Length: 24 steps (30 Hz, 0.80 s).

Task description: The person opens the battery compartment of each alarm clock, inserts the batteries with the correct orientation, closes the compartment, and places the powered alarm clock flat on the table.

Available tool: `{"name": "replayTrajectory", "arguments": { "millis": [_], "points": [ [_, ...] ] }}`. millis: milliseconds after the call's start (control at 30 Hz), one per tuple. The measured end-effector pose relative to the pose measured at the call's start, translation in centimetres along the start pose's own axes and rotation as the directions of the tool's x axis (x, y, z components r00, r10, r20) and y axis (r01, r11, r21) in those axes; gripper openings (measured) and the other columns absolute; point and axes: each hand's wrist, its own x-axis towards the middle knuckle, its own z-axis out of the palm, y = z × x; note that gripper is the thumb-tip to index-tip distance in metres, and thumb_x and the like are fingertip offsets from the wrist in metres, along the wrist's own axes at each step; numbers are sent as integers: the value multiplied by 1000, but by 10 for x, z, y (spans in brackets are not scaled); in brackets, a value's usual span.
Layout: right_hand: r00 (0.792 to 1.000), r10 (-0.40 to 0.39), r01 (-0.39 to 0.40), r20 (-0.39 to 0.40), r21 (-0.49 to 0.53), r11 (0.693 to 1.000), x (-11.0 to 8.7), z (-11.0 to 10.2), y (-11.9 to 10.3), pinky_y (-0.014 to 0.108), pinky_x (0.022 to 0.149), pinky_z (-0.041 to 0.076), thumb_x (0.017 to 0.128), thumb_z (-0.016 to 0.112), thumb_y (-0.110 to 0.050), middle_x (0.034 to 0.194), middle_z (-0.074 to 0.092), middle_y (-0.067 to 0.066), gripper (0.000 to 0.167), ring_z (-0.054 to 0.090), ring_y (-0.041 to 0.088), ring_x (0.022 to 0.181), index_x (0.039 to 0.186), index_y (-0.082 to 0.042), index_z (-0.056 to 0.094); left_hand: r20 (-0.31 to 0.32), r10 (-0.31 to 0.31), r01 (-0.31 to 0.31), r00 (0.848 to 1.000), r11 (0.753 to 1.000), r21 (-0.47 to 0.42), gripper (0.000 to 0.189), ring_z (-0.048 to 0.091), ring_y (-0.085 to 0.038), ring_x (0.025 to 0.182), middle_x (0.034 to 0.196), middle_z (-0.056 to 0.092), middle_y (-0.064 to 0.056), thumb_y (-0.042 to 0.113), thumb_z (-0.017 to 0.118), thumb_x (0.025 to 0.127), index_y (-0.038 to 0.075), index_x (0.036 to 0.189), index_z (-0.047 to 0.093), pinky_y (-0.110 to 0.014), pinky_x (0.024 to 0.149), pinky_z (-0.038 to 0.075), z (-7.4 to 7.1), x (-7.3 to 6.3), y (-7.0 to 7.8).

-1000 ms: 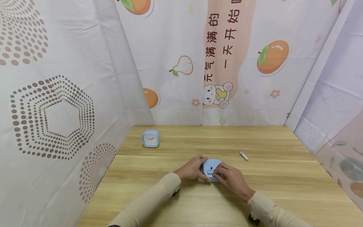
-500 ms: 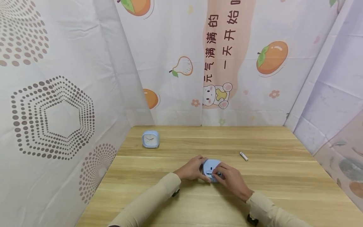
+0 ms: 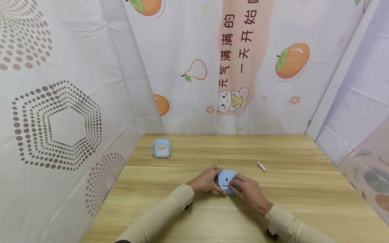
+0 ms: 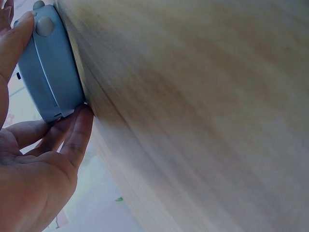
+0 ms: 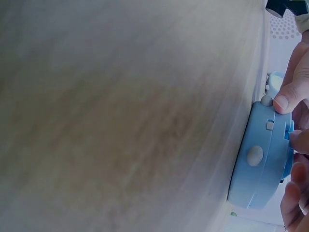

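We see a pale blue case (image 3: 224, 176) on the wooden table (image 3: 194, 219), the left hand (image 3: 206, 180) at its nine o'clock side with thumb and fingers around the edge, and the right hand (image 3: 251, 193) at four o'clock with its fingertips at a slot (image 3: 225, 184) in the top. From the case, a battery (image 3: 261, 166) lies at two o'clock, a small clock (image 3: 161, 148) stands at ten, and a printed curtain (image 3: 176, 44) hangs at twelve.

The left sleeve (image 3: 158, 212), nearer the left edge of the worktop (image 3: 304, 189), and the right sleeve (image 3: 293, 224), nearer the right edge, are long, plain beige cloth with light creasing. A black left wrist unit (image 5: 281, 7), cylindrical at one end, and a black right wrist unit (image 3: 271, 235) sit at the sleeve ends. Left hand (image 3: 207, 181) and right hand (image 3: 250, 194): bare.
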Motion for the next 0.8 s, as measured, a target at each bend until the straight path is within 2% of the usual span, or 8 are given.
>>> {"name": "replayTrajectory", "arguments": {
  "millis": [300, 500, 800],
  "points": [
    [999, 39, -39, -2, 7, 999, 0, 1, -2, 24, 64, 54, 78, 91, -9, 93, 65, -9, 19, 59, 1, 76, 85, -17, 76, 5, -7, 7, 1000, 1000, 19, 98, 52, -7, 105, 129, 55, -1, 56, 88, 74, 9, 151, 50, -24, 91, 48, 1, 0, 1],
    [1000, 22, -22, 1, 6, 1000, 0, 1, -3, 21, 61, 52, 78, 90, -10, 93, 65, -9, 18, 57, 1, 73, 85, -17, 75, 3, 1, -1, 1000, 1000, 15, 98, 52, -7, 105, 129, 56, -1, 56, 89, 73, 8, 151, 51, -23, 92, 48, 0, 1, 0],
    [994, 87, -88, 66, 5, 996, 3, -2, -1, 25, 65, 54, 79, 90, -11, 92, 66, -10, 17, 59, 2, 75, 84, -19, 76, 4, 0, 0, 1000, 1000, 11, 99, 52, -7, 106, 128, 55, 0, 55, 90, 73, 7, 151, 50, -24, 93, 48, 0, 1, 1]
  ]
}}
